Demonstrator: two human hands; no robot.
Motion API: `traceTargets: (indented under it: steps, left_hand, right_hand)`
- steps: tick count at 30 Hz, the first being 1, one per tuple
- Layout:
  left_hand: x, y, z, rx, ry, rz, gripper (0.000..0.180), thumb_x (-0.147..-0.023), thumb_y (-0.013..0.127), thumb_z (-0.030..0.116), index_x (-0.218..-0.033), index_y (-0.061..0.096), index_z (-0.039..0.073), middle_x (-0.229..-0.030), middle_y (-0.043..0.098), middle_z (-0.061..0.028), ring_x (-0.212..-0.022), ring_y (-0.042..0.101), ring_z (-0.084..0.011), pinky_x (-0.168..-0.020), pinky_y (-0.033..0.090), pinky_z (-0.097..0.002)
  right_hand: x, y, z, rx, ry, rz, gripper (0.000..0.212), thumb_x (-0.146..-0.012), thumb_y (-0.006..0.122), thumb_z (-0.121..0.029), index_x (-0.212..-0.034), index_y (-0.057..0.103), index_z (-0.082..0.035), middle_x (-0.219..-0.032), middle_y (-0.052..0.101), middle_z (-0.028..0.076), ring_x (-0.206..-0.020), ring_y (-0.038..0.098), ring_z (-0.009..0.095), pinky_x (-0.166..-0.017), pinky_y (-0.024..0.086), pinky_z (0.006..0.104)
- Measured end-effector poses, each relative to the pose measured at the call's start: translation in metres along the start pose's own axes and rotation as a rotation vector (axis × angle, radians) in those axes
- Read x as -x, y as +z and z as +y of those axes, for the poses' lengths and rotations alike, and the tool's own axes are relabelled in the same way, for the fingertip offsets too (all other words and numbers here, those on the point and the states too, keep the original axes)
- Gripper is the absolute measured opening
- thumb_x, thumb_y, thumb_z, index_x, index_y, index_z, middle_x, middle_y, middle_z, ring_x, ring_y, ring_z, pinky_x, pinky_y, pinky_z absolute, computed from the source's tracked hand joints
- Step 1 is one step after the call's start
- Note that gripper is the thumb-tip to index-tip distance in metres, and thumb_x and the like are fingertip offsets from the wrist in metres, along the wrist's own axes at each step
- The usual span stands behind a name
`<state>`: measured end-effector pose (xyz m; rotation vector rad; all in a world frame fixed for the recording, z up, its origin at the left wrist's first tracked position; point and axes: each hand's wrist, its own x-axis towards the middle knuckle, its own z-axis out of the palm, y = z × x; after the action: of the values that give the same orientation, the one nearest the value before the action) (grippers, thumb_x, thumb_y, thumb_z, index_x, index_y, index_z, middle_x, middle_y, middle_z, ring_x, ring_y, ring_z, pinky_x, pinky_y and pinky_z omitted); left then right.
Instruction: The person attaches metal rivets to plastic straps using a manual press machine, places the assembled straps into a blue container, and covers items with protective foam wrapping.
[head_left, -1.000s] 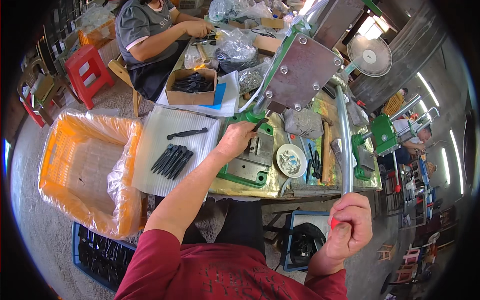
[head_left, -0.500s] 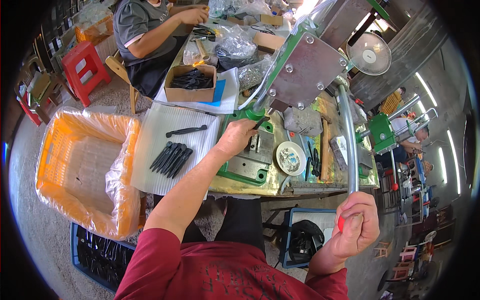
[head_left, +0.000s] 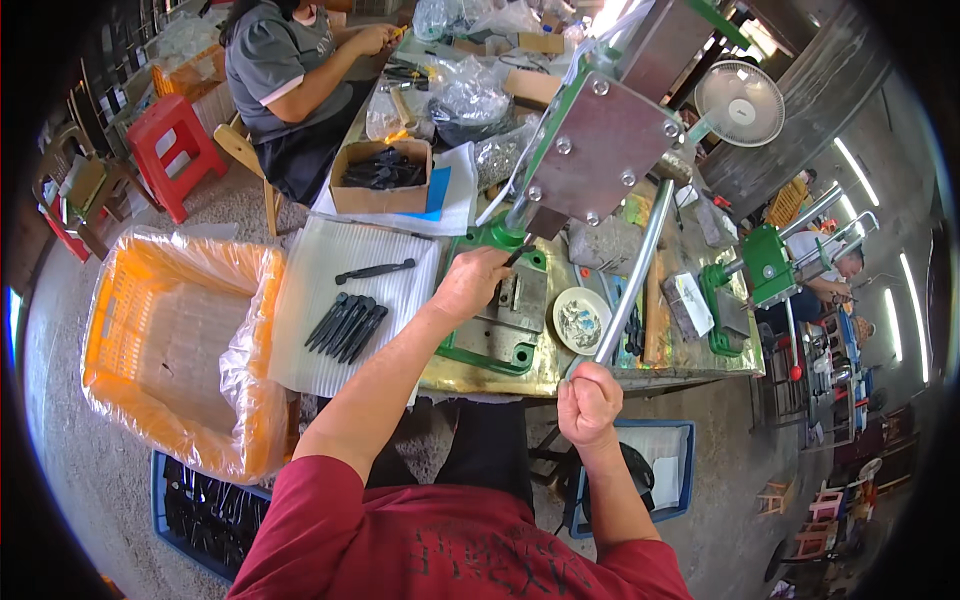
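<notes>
My right hand (head_left: pixel 589 404) is closed round the lower end of the long metal lever (head_left: pixel 640 270) of a green hand press (head_left: pixel 605 150). My left hand (head_left: pixel 472 285) reaches to the press and pinches a slim black part (head_left: pixel 518 254) just under the ram. The part's far end is hidden by the press and my fingers. Below it is the steel fixture (head_left: pixel 510 318) on the green base. Left of my forearm, on a white foam sheet (head_left: pixel 300 250), lie a row of similar black parts (head_left: pixel 346 325) and a single one (head_left: pixel 376 271) above them.
An orange crate (head_left: pixel 110 320) lined with clear plastic stands at left, above a blue crate of black parts (head_left: pixel 205 510). A carton of black pieces (head_left: pixel 380 200) and a bowl of small parts (head_left: pixel 581 318) are on the table. A co-worker (head_left: pixel 290 90) sits at far left; a second green press (head_left: pixel 765 265) stands right.
My right hand has swung the lever left, from the right side to near the table's front edge. The press head has dropped slightly. My left hand stays beside the fixture with the black part.
</notes>
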<state>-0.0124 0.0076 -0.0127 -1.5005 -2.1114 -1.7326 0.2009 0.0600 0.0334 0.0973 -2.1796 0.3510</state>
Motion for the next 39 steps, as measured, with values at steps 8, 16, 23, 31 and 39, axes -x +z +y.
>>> traceTargets:
  steps: [8,16,23,31,39]
  left_hand:
    - [0.0,-0.002,-0.001,0.003,-0.013,-0.002,0.012,-0.069,0.058,0.005,-0.075,0.051,-0.002,-0.073,0.052,-0.0178,-0.072,0.05,-0.0369,-0.062,0.041,-0.0387]
    - [-0.008,-0.004,0.005,-0.065,0.004,-0.027,0.012,-0.07,0.058,0.007,-0.076,0.051,-0.002,-0.072,0.052,-0.0175,-0.069,0.051,-0.0355,-0.06,0.041,-0.038]
    - [0.0,-0.018,0.01,0.33,-0.457,0.029,0.011,-0.079,0.053,0.006,-0.084,0.055,-0.003,-0.068,0.055,-0.0048,-0.059,0.053,-0.0089,-0.053,0.047,-0.0236]
    - [0.023,-0.03,0.022,0.988,-0.586,0.146,0.012,-0.082,0.052,0.011,-0.091,0.055,0.003,-0.079,0.056,-0.004,-0.07,0.055,-0.0122,-0.062,0.05,-0.0243]
    - [0.04,-0.037,0.034,1.064,-0.575,0.2,0.013,-0.083,0.051,0.012,-0.091,0.055,0.003,-0.081,0.057,-0.0053,-0.07,0.055,-0.0126,-0.064,0.05,-0.0255]
  right_hand:
    - [-0.042,-0.055,-0.054,-0.143,0.164,0.016,0.008,-0.065,0.057,-0.006,-0.066,0.052,0.001,-0.073,0.053,0.013,-0.057,0.052,0.022,-0.053,0.043,0.0275]
    - [-0.065,-0.085,-0.079,-0.44,0.465,0.043,0.051,-0.072,0.056,-0.049,-0.09,0.05,-0.001,-0.096,0.05,0.018,-0.064,0.053,0.016,-0.056,0.045,0.0273]
    - [-0.028,-0.069,-0.05,-0.343,0.222,0.49,0.047,-0.084,0.038,-0.041,-0.108,0.04,0.0,-0.113,0.038,0.024,-0.052,0.054,0.016,-0.047,0.045,0.0211]
    - [0.036,-0.021,-0.033,-0.513,0.672,0.318,0.02,-0.087,0.036,-0.018,-0.095,0.043,0.0,-0.099,0.045,0.015,-0.047,0.046,0.011,-0.043,0.036,0.0198]
    - [0.066,0.011,-0.034,-0.608,0.759,0.136,0.02,-0.088,0.037,-0.017,-0.093,0.044,0.0,-0.097,0.046,0.012,-0.047,0.045,0.008,-0.043,0.035,0.0177]
